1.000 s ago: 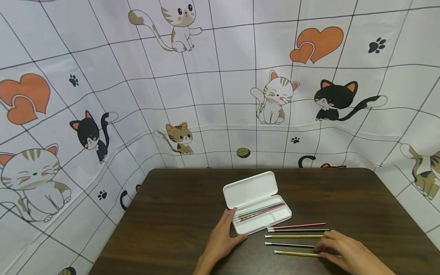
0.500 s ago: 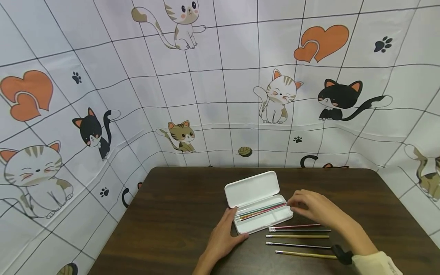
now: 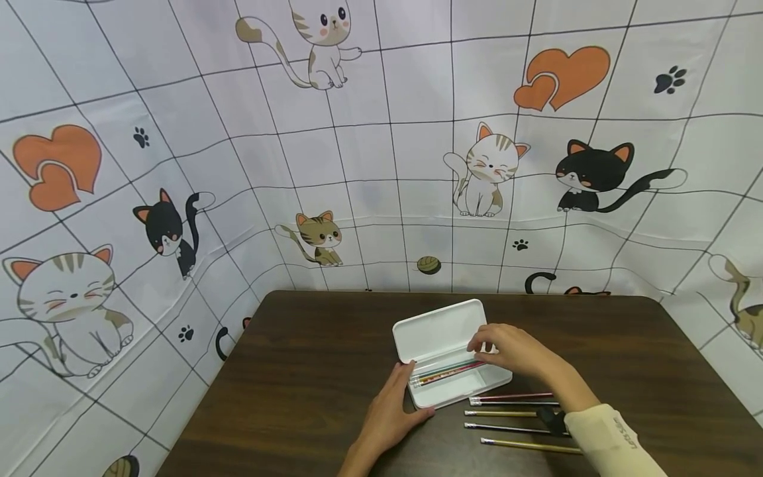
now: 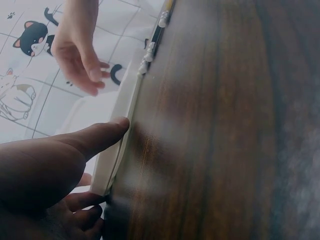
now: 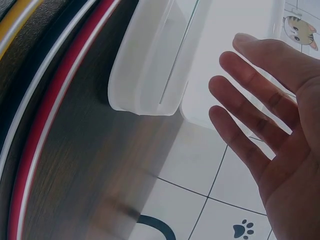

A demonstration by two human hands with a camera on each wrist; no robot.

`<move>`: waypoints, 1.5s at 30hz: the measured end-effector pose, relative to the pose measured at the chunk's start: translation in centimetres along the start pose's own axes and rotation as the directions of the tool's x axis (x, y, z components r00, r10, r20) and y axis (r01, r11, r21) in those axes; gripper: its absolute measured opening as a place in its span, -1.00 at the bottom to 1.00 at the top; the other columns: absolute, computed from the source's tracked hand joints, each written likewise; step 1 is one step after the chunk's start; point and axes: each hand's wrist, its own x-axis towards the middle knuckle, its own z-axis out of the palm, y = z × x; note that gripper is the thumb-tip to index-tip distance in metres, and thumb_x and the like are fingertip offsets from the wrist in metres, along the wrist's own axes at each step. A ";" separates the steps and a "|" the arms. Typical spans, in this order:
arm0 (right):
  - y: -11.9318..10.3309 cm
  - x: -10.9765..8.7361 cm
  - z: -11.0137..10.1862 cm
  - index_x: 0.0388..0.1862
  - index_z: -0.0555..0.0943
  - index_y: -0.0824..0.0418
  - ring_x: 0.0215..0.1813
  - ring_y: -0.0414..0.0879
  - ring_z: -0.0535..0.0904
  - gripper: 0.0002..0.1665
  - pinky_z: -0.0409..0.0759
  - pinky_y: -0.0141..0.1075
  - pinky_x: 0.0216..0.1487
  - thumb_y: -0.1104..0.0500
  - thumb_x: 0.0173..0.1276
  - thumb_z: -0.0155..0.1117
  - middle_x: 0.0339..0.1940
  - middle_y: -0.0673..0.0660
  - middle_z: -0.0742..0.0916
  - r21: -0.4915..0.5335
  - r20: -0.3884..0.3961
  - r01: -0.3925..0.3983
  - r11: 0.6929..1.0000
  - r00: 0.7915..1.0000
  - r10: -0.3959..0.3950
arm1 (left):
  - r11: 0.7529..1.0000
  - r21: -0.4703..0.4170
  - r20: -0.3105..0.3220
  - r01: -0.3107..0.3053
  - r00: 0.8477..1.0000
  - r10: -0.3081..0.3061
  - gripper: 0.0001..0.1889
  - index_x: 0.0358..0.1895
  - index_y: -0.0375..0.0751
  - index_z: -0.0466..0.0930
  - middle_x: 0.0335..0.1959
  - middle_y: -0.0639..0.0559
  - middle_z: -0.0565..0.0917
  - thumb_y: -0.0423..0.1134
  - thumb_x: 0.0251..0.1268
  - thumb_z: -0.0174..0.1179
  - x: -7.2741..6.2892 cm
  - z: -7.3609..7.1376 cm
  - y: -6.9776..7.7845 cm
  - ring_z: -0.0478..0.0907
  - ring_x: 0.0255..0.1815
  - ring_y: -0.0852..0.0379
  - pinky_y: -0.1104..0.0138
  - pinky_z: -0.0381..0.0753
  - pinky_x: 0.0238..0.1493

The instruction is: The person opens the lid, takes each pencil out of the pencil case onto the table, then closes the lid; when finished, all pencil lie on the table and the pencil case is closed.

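Head view: left hand (image 3: 389,412) grips the white case (image 3: 438,399); right hand (image 3: 511,347), fingers loosely apart, hovers over the pencils inside (image 3: 446,374); five more pencils (image 3: 501,414) lie nearby

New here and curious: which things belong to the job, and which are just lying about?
Seemingly the job:
white case, held by the left hand
right hand, over it
pencils inside it
loose pencils beside it

Just surroundings:
dark table
cat-print backdrop

Free room across the left tabletop (image 3: 310,371); obstacles rightward: white case (image 3: 438,332), loose pencils (image 3: 507,414) (five).
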 end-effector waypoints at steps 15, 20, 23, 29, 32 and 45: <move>0.2 -0.2 1.4 -0.28 0.72 0.10 -0.26 -0.11 0.60 -0.83 0.56 -0.20 -0.24 0.34 0.20 0.43 -0.31 -0.08 0.68 -0.009 0.028 -0.008 1.000 1.000 0.008 | 1.000 -0.011 0.002 0.011 1.000 -0.011 -0.05 0.52 -0.05 0.18 0.48 -0.09 0.25 0.15 0.08 0.42 0.0 -0.1 -0.1 0.11 0.50 -0.07 -0.12 0.39 0.19; 0.4 -0.2 2.1 -0.30 0.72 0.08 -0.27 -0.13 0.58 -0.85 0.55 -0.19 -0.26 0.31 0.21 0.43 -0.32 -0.07 0.68 -0.028 0.029 0.003 1.000 1.000 -0.002 | 1.000 -0.006 0.001 0.012 1.000 -0.012 -0.05 0.52 -0.05 0.19 0.48 -0.10 0.25 0.14 0.08 0.43 0.0 -0.1 -0.1 0.12 0.50 -0.06 -0.12 0.40 0.18; 0.4 -0.2 2.1 -0.30 0.72 0.08 -0.27 -0.13 0.58 -0.86 0.54 -0.19 -0.27 0.31 0.21 0.43 -0.32 -0.06 0.69 -0.033 0.033 0.005 0.999 0.999 -0.004 | 1.000 -0.002 -0.002 0.012 1.000 -0.012 -0.05 0.52 -0.05 0.19 0.48 -0.10 0.25 0.13 0.07 0.43 0.0 -0.1 -0.1 0.12 0.50 -0.06 -0.12 0.41 0.17; 0.3 0.0 2.0 -0.30 0.72 0.06 -0.26 -0.18 0.57 -0.87 0.55 -0.20 -0.25 0.29 0.23 0.42 -0.32 -0.10 0.67 -0.049 0.010 0.005 0.999 1.000 -0.004 | 1.000 0.005 -0.002 0.009 1.000 -0.009 -0.05 0.51 -0.05 0.19 0.48 -0.10 0.25 0.14 0.07 0.43 0.0 0.0 -0.1 0.13 0.49 -0.06 -0.11 0.41 0.17; 0.3 0.2 2.1 -0.29 0.72 0.08 -0.26 -0.17 0.59 -0.85 0.57 -0.20 -0.26 0.30 0.20 0.44 -0.32 -0.09 0.68 -0.069 -0.025 0.023 0.997 0.999 -0.025 | 1.000 0.005 -0.003 0.006 1.000 -0.006 -0.05 0.51 -0.05 0.19 0.48 -0.10 0.26 0.15 0.07 0.43 -0.1 -0.1 -0.1 0.13 0.49 -0.06 -0.11 0.41 0.17; 0.7 0.3 2.7 -0.26 0.72 0.09 -0.22 -0.11 0.62 -0.81 0.59 -0.16 -0.25 0.32 0.17 0.46 -0.28 -0.04 0.70 -0.111 0.001 0.011 0.994 1.000 -0.011 | 1.000 0.000 0.002 0.013 1.000 -0.013 -0.05 0.52 -0.04 0.18 0.48 -0.10 0.25 0.16 0.07 0.42 -0.1 0.0 -0.1 0.14 0.49 -0.06 -0.11 0.42 0.16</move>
